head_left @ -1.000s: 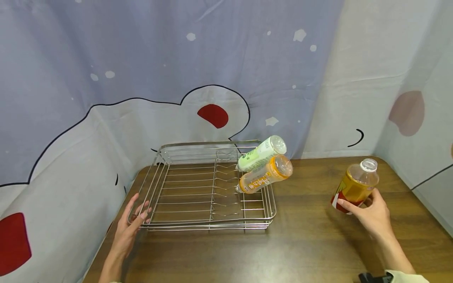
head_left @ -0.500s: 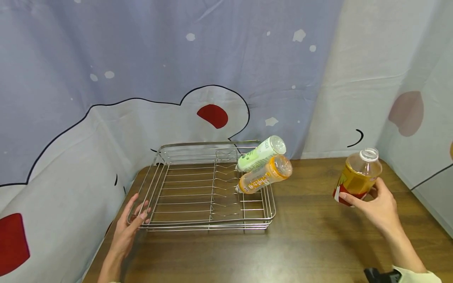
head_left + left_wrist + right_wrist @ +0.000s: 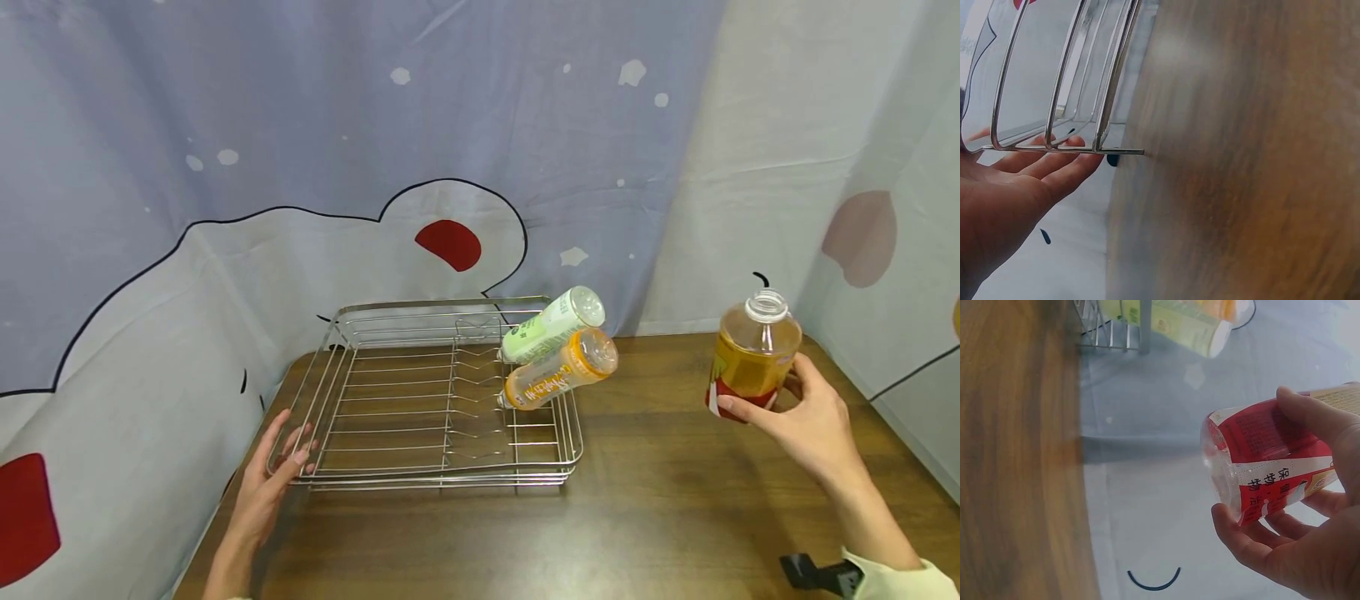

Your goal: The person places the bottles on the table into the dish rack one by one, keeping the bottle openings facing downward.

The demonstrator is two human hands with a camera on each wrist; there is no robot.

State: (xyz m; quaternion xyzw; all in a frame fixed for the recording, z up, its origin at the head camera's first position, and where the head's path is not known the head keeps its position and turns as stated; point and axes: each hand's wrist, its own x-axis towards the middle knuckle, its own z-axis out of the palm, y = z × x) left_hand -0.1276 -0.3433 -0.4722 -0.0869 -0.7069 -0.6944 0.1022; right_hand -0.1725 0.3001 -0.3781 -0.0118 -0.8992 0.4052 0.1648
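Observation:
My left hand grips the near left corner of a wire dish rack, thumb on the near side and fingers by the end wires. In the left wrist view those fingers lie against the bars. My right hand holds a clear plastic bottle with a yellow and red label above the table's right side, thumb on one side and fingers on the other. Its neck points up and looks uncapped. In the right wrist view the bottle's red and white label faces the camera.
Leaning neck down in the rack's right part are a green-labelled bottle and an orange-labelled bottle, their bases jutting past the right side. A wooden table carries the rack. Printed curtains hang behind and at both sides.
My right hand has lifted the yellow and red labelled bottle higher and turned it more upright. The left hand, the rack and the two leaning bottles stay where they were.

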